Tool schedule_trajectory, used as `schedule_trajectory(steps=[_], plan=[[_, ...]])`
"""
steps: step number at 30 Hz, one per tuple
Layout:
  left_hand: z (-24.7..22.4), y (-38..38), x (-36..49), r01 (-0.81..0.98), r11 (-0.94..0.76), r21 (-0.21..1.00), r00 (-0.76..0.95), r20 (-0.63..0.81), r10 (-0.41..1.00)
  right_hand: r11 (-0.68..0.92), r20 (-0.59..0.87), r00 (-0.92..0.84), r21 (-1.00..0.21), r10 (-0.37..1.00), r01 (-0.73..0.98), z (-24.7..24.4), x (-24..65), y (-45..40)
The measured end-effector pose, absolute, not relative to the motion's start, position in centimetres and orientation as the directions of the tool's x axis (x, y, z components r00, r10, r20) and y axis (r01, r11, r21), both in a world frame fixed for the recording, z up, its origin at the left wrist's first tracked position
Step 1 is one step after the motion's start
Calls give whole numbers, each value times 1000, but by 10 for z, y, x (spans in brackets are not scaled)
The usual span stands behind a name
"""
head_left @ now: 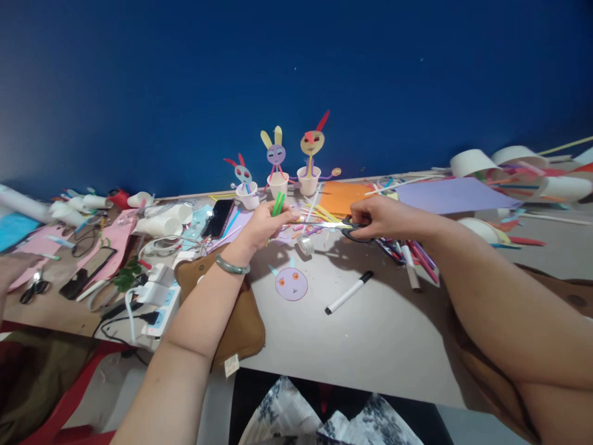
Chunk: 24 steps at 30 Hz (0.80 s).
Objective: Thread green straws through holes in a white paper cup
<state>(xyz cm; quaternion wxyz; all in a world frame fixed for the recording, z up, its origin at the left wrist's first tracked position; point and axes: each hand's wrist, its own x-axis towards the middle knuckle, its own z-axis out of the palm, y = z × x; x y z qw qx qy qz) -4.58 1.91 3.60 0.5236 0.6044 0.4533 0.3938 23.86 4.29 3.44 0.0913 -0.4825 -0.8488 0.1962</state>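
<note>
My left hand (265, 224) is closed on a pair of bright green strips (278, 204), which stick up past its fingers; whether they are straws or paper I cannot tell. In my right hand (382, 216) is a pair of black-handled scissors (354, 231). Its blades point left toward the fingertips of my left hand; where they meet is too small to make out. Below, a round purple paper face (291, 285) with orange eyes lies on the table. A clear tape roll (304, 245) stands just above it, and a white marker (349, 293) lies to its right.
Three paper cups bearing rabbit-like figures (278, 182) stand along the blue wall. Orange paper (345, 198), purple paper (456, 196) and loose strips lie right. Left are a phone (219, 218), a power strip (163, 312), a brown pouch (238, 321) and another person's hand (17, 269).
</note>
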Motion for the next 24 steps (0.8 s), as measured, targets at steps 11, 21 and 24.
schedule_trajectory(steps=[11,21,24], plan=[[32,26,-47,130,61,990,97,-74,992,453,-46,-518,-423,854,785,33,238,44],[26,30,-48,73,65,995,131,-75,989,225,-20,-239,-273,971,935,21,238,57],[25,28,-47,12,35,999,224,-36,974,195,-102,-213,-165,972,967,11,237,61]])
